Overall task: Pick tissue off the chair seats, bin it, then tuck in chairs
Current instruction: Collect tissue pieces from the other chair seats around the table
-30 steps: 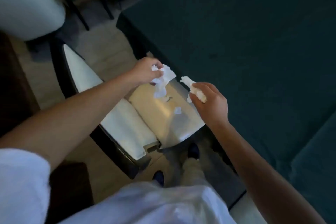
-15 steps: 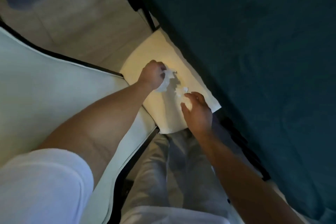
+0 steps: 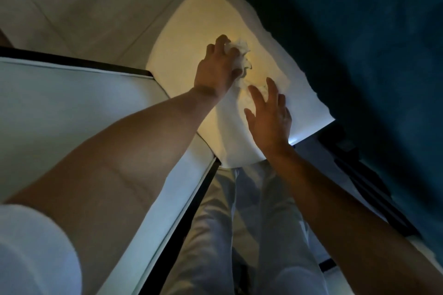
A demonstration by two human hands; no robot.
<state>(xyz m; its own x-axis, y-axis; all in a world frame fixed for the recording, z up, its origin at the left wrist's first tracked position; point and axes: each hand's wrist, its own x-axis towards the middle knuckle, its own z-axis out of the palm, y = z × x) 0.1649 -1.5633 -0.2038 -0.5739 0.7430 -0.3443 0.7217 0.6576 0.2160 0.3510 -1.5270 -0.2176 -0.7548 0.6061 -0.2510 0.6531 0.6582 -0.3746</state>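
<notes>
My left hand point(image 3: 219, 68) is closed around a crumpled wad of white tissue point(image 3: 242, 55) just above the cream chair seat point(image 3: 191, 38). My right hand point(image 3: 269, 112) hovers beside it over the seat's near part, fingers spread and palm down. A small tissue scrap point(image 3: 262, 88) shows faintly at its fingertips; whether the fingers touch it I cannot tell. The chair's pale backrest point(image 3: 72, 115) with its dark frame runs across the left.
The table under a dark teal cloth point(image 3: 359, 43) covers the right side and overhangs the seat's far edge. Pale floor point(image 3: 84, 7) lies at the upper left. My legs in light trousers point(image 3: 251, 223) stand between chair and table.
I have leaned in closer over the seat. The right hand, earlier holding tissue, now shows open fingers. The left hand still grips its wad, lowered nearer the cushion.
</notes>
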